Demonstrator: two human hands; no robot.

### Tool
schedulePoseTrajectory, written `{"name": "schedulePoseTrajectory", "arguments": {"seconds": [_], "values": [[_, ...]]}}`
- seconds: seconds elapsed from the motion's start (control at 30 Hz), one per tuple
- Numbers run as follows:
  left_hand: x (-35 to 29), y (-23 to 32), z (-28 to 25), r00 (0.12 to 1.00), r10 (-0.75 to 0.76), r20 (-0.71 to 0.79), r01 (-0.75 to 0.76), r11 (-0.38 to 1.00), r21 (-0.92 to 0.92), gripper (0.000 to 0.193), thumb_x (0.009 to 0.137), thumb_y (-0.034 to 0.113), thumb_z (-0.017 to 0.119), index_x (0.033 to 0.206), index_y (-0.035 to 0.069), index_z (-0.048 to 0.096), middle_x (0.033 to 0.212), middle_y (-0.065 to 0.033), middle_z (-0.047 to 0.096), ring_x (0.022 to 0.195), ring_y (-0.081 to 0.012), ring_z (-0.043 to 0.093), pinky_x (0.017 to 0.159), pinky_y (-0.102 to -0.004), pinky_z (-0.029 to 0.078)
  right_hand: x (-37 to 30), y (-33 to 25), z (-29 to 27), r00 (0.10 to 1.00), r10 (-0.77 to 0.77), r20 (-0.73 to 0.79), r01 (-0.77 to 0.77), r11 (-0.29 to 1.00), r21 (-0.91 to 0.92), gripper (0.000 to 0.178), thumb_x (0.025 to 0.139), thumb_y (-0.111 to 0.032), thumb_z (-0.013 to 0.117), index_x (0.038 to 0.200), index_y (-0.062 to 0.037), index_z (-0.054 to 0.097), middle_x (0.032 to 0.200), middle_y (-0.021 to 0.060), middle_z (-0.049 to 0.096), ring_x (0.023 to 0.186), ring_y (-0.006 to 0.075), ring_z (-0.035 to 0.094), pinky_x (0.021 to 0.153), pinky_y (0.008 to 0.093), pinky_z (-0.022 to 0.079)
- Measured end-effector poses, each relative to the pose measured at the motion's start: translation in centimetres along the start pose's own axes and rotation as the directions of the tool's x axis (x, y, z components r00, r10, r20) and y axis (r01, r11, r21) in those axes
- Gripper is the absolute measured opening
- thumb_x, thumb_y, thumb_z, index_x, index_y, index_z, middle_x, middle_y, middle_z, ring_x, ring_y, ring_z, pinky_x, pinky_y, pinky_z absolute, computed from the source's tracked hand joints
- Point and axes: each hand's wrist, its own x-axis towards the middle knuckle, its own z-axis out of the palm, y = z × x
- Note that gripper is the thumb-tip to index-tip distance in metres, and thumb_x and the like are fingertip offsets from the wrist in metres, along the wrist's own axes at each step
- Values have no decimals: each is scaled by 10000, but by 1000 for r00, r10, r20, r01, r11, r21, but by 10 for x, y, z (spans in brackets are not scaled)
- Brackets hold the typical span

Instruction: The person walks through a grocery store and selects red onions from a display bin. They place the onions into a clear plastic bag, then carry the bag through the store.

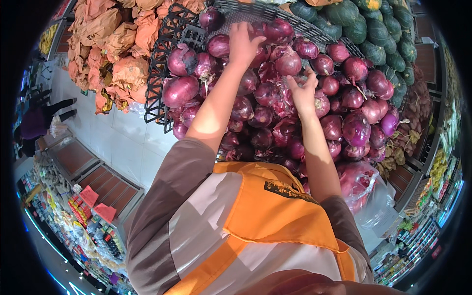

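Observation:
A heap of red onions (356, 129) fills a black plastic lattice crate (156, 93) in front of me. My left hand (243, 45) reaches to the far part of the heap, fingers stretched out and thumb apart, over the onions beside the crate's mesh lining. What its fingertips touch is hard to make out. Nearer and to the right, my right hand (303, 93) lies over the pile with fingers spread and slightly bent. Just beyond its fingertips sits a round red onion (288, 64). Neither hand visibly holds anything. Loose purple skins (281, 101) lie between the hands.
Paper-wrapped produce (110, 44) is piled at the far left. Dark green squashes (344, 14) are stacked at the far right, with netted brownish produce (415, 105) nearer. A clear plastic bag of onions (356, 184) rests by my right arm. Another person (42, 118) stands off left.

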Motion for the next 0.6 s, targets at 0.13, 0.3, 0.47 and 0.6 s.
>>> {"name": "schedulePoseTrajectory", "arguments": {"seconds": [0.13,0.3,0.47,0.6], "values": [[-11,-1,16,999,20,-31,-23,994,-104,155,829,49,767,899,4,636,963,-156,600,914,-365,611,819,-443,497,10,-23,-5,786,-618,31,590,734,-336,661,836,-29,753,1430,-16,463,1342,220,478,1204,369,561,1048,429,473],[-14,0,18,997,-61,52,75,934,-350,234,779,23,808,927,-3,628,989,-146,606,904,-329,624,806,-414,525,57,-62,15,708,-686,167,693,631,-348,612,832,-73,764,1399,-74,535,1373,144,536,1127,368,629,915,451,552],[8,2,18,987,-11,-161,-19,983,-185,353,732,18,839,1022,20,638,1089,-124,588,922,-303,620,799,-386,534,95,-92,48,766,-587,263,594,489,-639,526,837,-160,772,1322,-75,586,1270,127,557,1024,336,676,831,446,578],[21,0,17,999,45,-2,-43,943,-331,236,739,-4,770,946,30,662,1033,-146,625,942,-377,653,811,-455,535,115,-95,52,781,-528,334,583,423,-694,224,823,-156,768,996,-48,674,1154,109,578,958,329,686,790,441,577]]}}
